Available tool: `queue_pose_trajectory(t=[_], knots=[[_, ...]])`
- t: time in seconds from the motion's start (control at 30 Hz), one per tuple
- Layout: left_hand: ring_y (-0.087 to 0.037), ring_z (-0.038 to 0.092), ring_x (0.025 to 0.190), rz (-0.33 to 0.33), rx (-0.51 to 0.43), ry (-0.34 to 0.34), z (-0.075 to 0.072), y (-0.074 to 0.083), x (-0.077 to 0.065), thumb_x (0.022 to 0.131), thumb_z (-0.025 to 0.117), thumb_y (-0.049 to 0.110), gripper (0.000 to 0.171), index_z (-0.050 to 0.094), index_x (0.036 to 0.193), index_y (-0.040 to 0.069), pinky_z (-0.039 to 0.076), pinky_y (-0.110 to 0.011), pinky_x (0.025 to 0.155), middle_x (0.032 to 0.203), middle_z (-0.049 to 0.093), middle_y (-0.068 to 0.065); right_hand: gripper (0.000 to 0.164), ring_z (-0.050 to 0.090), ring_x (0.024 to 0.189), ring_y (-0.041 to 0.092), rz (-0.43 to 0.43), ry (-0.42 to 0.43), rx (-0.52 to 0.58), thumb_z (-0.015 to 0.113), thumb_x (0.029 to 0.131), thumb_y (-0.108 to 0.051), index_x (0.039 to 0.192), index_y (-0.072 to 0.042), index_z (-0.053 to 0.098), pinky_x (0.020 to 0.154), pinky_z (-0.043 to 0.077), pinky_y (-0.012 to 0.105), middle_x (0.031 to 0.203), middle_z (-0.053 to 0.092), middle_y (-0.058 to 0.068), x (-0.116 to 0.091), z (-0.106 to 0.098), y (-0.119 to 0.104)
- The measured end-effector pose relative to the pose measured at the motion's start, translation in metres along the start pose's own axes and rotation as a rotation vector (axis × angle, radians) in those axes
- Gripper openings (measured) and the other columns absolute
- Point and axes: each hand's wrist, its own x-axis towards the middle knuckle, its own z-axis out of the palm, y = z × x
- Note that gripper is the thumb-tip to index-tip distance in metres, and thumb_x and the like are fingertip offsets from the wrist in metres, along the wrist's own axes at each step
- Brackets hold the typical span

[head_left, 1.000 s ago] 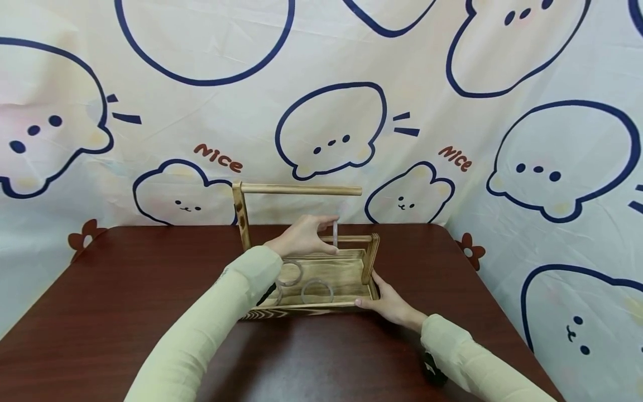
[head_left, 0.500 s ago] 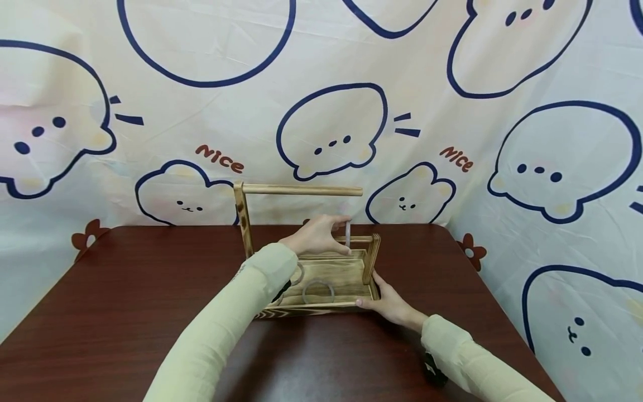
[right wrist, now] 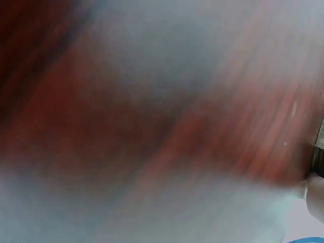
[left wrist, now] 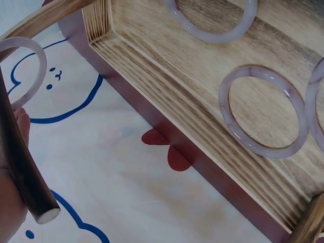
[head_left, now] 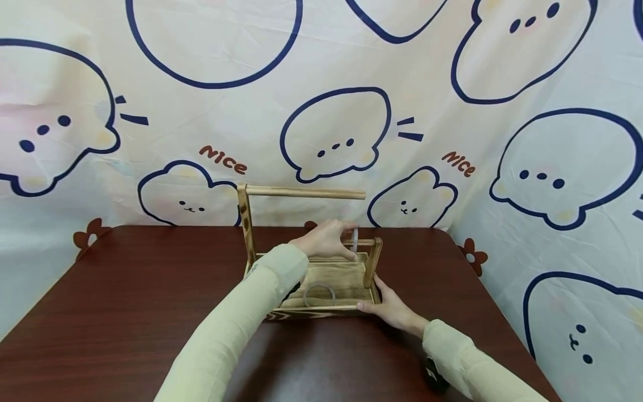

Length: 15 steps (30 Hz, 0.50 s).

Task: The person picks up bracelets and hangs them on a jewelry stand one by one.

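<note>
My left hand (head_left: 329, 239) pinches a pale lilac bangle (head_left: 355, 241) upright at the lower rod (left wrist: 30, 167) of a wooden bangle stand (head_left: 244, 220). The bangle seems to circle this rod, though part of it is cut off in the left wrist view. My right hand (head_left: 394, 310) grips the stand's right front corner, thumb on the front rim. In the stand's tray lie three more bangles in the left wrist view, one (left wrist: 225, 98) near the middle. My left forearm hides some of the tray in the head view. The right wrist view is mostly blurred.
A taller rod (head_left: 306, 192) on the stand's left post reaches right above my left hand. The stand rests on a dark reddish-brown table (head_left: 125, 307). Behind stands a white cloth backdrop (head_left: 251, 128) with cartoon outlines.
My left hand has moved right with the bangle along the lower rod, toward the right post. My right hand keeps its grip on the stand.
</note>
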Motion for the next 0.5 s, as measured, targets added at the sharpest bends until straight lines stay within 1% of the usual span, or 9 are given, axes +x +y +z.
queue_pose_trajectory(t=[0.2, 0.37, 0.47, 0.5], knots=[[-0.020, 0.048, 0.122, -0.008, 0.027, -0.047, 0.000, 0.001, 0.002, 0.072, 0.077, 0.036, 0.079, 0.042, 0.139, 0.014, 0.042, -0.035, 0.097, 0.137, 0.048, -0.003, 0.097, 0.008, 0.140, 0.035, 0.001, 0.002, -0.002, 0.070, 0.080, -0.036, 0.148, -0.007, 0.006, 0.106, 0.018, 0.057, 0.153, 0.009, 0.016, 0.000, 0.000, -0.005], [-0.016, 0.051, 0.118, -0.011, 0.037, -0.075, 0.002, 0.001, 0.003, 0.072, 0.077, 0.036, 0.078, 0.042, 0.139, 0.014, 0.043, -0.032, 0.095, 0.136, 0.050, -0.002, 0.096, 0.008, 0.140, 0.034, 0.003, 0.008, 0.001, 0.070, 0.080, -0.034, 0.148, -0.008, 0.006, 0.106, 0.020, 0.057, 0.153, 0.010, 0.016, -0.001, 0.000, -0.005], [-0.016, 0.052, 0.116, -0.012, 0.046, -0.086, 0.003, 0.002, 0.003, 0.072, 0.077, 0.036, 0.078, 0.042, 0.139, 0.014, 0.044, -0.031, 0.093, 0.135, 0.051, -0.002, 0.094, 0.009, 0.139, 0.037, 0.002, 0.006, 0.007, 0.069, 0.082, -0.030, 0.148, -0.004, 0.006, 0.105, 0.020, 0.058, 0.152, 0.010, 0.018, -0.009, -0.002, -0.019], [-0.016, 0.052, 0.116, -0.013, 0.052, -0.089, 0.003, 0.002, 0.003, 0.072, 0.077, 0.036, 0.079, 0.042, 0.139, 0.014, 0.044, -0.031, 0.093, 0.135, 0.050, -0.001, 0.094, 0.008, 0.139, 0.037, 0.003, 0.007, 0.012, 0.069, 0.082, -0.028, 0.147, -0.003, 0.006, 0.105, 0.019, 0.058, 0.152, 0.010, 0.019, -0.010, -0.002, -0.020]])
